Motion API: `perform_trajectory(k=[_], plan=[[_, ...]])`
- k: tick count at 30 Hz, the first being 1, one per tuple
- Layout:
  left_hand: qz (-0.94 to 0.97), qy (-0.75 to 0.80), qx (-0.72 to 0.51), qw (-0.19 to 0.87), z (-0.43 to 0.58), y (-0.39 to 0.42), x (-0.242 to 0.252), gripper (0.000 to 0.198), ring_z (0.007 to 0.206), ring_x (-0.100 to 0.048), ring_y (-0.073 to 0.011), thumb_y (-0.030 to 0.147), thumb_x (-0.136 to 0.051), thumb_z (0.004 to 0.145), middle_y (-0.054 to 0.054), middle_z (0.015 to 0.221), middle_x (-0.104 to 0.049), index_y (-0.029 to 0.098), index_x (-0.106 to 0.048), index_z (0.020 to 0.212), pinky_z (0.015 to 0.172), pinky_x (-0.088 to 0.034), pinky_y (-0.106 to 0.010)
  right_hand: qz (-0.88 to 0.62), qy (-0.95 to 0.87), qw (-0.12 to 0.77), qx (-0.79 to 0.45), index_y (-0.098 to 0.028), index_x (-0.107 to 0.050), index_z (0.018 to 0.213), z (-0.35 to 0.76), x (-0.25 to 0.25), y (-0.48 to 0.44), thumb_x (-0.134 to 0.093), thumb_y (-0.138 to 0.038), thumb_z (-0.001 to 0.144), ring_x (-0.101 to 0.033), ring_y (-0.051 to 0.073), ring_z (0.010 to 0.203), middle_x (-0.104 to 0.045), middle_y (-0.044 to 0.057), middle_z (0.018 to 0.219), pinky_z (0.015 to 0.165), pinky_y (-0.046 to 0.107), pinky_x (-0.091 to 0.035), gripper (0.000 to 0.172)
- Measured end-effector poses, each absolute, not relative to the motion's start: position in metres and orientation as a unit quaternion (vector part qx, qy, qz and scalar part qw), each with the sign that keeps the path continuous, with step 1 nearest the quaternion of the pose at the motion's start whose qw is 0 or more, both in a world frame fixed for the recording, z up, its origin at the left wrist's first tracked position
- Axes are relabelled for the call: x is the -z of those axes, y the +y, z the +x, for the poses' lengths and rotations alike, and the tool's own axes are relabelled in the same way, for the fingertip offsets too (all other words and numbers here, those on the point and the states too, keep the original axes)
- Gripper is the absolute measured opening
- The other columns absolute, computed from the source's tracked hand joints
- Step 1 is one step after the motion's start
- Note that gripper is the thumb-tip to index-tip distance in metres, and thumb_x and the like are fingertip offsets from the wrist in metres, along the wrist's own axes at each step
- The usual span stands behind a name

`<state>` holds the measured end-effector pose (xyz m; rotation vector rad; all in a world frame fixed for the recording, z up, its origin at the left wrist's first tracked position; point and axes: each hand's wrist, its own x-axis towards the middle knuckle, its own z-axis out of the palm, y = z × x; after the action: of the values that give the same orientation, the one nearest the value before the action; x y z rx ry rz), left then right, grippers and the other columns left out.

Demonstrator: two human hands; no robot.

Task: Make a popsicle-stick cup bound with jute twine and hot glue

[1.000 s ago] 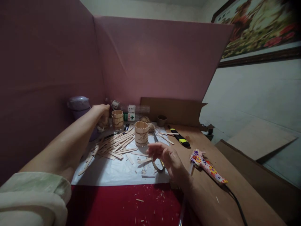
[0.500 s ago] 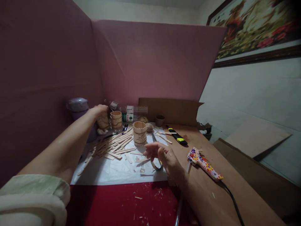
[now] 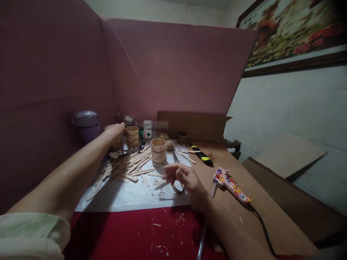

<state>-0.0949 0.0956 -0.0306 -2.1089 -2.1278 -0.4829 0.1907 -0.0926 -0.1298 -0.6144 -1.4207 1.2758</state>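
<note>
My left hand (image 3: 116, 130) reaches to the back left, its fingers bent over the top of a wooden cup (image 3: 117, 143) that it mostly hides. Beside it stands a second cup of craft sticks (image 3: 132, 138) with a scalloped rim. A third cup (image 3: 158, 153), with a leaf-like pattern, stands nearer the middle. My right hand (image 3: 183, 178) hovers palm inward in front of that cup, fingers loosely apart and holding nothing. Scissors (image 3: 178, 188) lie partly hidden behind its fingers. Loose craft sticks (image 3: 130, 166) are heaped on the white sheet (image 3: 94, 206).
A flower-patterned glue gun (image 3: 230, 184) with a cord lies at right, near a black and yellow utility knife (image 3: 202, 154). Twine balls (image 3: 169, 145), a small dark pot (image 3: 182, 137) and clear bottles (image 3: 158, 125) stand behind. A purple container (image 3: 88, 130) is at far left.
The view has shifted slightly. My left hand and the cup under it sit a little lower beside the second cup. My right hand keeps nearly the same pose.
</note>
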Motion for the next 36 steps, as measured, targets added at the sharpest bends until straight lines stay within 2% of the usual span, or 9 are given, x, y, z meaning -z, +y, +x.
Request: perform_trajectory(k=[5, 8, 12, 16, 20, 23, 27, 31, 36], plan=[[-0.672, -0.712, 0.115, 0.167, -0.083, 0.067, 0.02, 0.005, 0.11, -0.06, -0.0377, 0.015, -0.06, 0.084, -0.018, 0.096, -0.067, 0.012, -0.062, 0.081, 0.091, -0.042, -0.05, -0.353, -0.431, 0.692, -0.459, -0.016, -0.072, 0.079, 0.196, 0.122, -0.086, -0.068, -0.071, 0.077, -0.056, 0.011, 0.053, -0.068, 0.002, 0.06, 0.055, 0.025, -0.042, 0.056], [-0.685, -0.701, 0.088, 0.178, -0.07, 0.049, 0.001, 0.016, 0.109, -0.06, -0.0378, 0.008, -0.052, 0.084, -0.022, 0.104, -0.068, 0.013, -0.067, 0.08, 0.089, -0.044, -0.047, -0.392, -0.333, 0.754, -0.409, -0.016, -0.067, 0.08, 0.204, 0.119, -0.078, -0.072, -0.068, 0.071, -0.051, 0.01, 0.05, -0.064, -0.001, 0.058, 0.048, 0.022, -0.037, 0.052], [-0.71, -0.68, 0.097, 0.157, -0.045, 0.016, -0.002, 0.025, 0.099, -0.066, -0.0384, 0.02, -0.05, 0.088, -0.022, 0.103, -0.071, 0.014, -0.073, 0.093, 0.077, -0.048, -0.043, -0.429, -0.337, 0.764, -0.344, -0.019, -0.06, 0.078, 0.21, 0.124, -0.069, -0.079, -0.056, 0.065, -0.049, 0.01, 0.05, -0.062, -0.003, 0.061, 0.046, 0.021, -0.035, 0.044], [-0.719, -0.669, 0.14, 0.128, -0.015, -0.016, 0.026, 0.037, 0.098, -0.068, -0.0333, 0.038, -0.04, 0.096, -0.015, 0.107, -0.074, 0.02, -0.072, 0.101, 0.071, -0.045, -0.036, -0.466, -0.415, 0.731, -0.277, -0.02, -0.057, 0.081, 0.213, 0.131, -0.065, -0.07, -0.052, 0.075, -0.053, 0.012, 0.055, -0.06, -0.002, 0.065, 0.052, 0.024, -0.041, 0.035], [-0.71, -0.639, 0.286, 0.08, 0.007, -0.034, 0.062, 0.027, 0.091, -0.069, -0.0269, 0.024, -0.043, 0.093, -0.009, 0.097, -0.075, 0.022, -0.065, 0.108, 0.069, -0.043, -0.032, -0.587, -0.502, 0.608, -0.186, -0.02, -0.059, 0.086, 0.215, 0.129, -0.067, -0.05, -0.041, 0.092, -0.062, 0.017, 0.068, -0.067, 0.003, 0.074, 0.064, 0.027, -0.047, 0.024], [-0.687, -0.611, 0.391, 0.054, 0.01, -0.036, 0.091, 0.027, 0.088, -0.069, -0.0243, 0.021, -0.044, 0.091, -0.006, 0.096, -0.074, 0.021, -0.06, 0.112, 0.072, -0.044, -0.031, -0.688, -0.613, 0.381, -0.077, -0.02, -0.065, 0.088, 0.211, 0.124, -0.076, -0.047, -0.029, 0.096, -0.067, 0.02, 0.089, -0.074, 0.009, 0.095, 0.076, 0.029, -0.046, 0.022], [-0.702, -0.579, 0.412, 0.049, 0.006, -0.032, 0.121, 0.028, 0.092, -0.067, -0.025, 0.018, -0.046, 0.086, -0.009, 0.095, -0.072, 0.017, -0.059, 0.111, 0.077, -0.046, -0.032, -0.708, -0.689, 0.152, -0.024, -0.017, -0.066, 0.105, 0.201, 0.12, -0.089, -0.054, -0.041, 0.094, -0.068, 0.029, 0.1, -0.072, 0.016, 0.11, 0.076, 0.034, -0.045, 0.029], [-0.699, -0.575, 0.424, 0.029, 0.003, -0.03, 0.128, 0.025, 0.091, -0.067, -0.024, 0.017, -0.047, 0.085, -0.008, 0.093, -0.072, 0.019, -0.061, 0.105, 0.079, -0.047, -0.032, -0.712, -0.697, 0.09, -0.018, -0.014, -0.059, 0.12, 0.196, 0.117, -0.096, -0.053, -0.034, 0.093, -0.068, 0.031, 0.104, -0.071, 0.019, 0.115, 0.077, 0.035, -0.046, 0.035], [-0.679, -0.584, 0.445, 0.013, 0.002, -0.03, 0.125, 0.026, 0.092, -0.068, -0.0242, 0.016, -0.048, 0.084, -0.008, 0.094, -0.073, 0.018, -0.063, 0.105, 0.08, -0.047, -0.032, -0.722, -0.683, 0.111, -0.025, -0.011, -0.055, 0.121, 0.19, 0.113, -0.102, -0.052, -0.027, 0.089, -0.07, 0.032, 0.103, -0.073, 0.019, 0.112, 0.075, 0.035, -0.046, 0.035]])
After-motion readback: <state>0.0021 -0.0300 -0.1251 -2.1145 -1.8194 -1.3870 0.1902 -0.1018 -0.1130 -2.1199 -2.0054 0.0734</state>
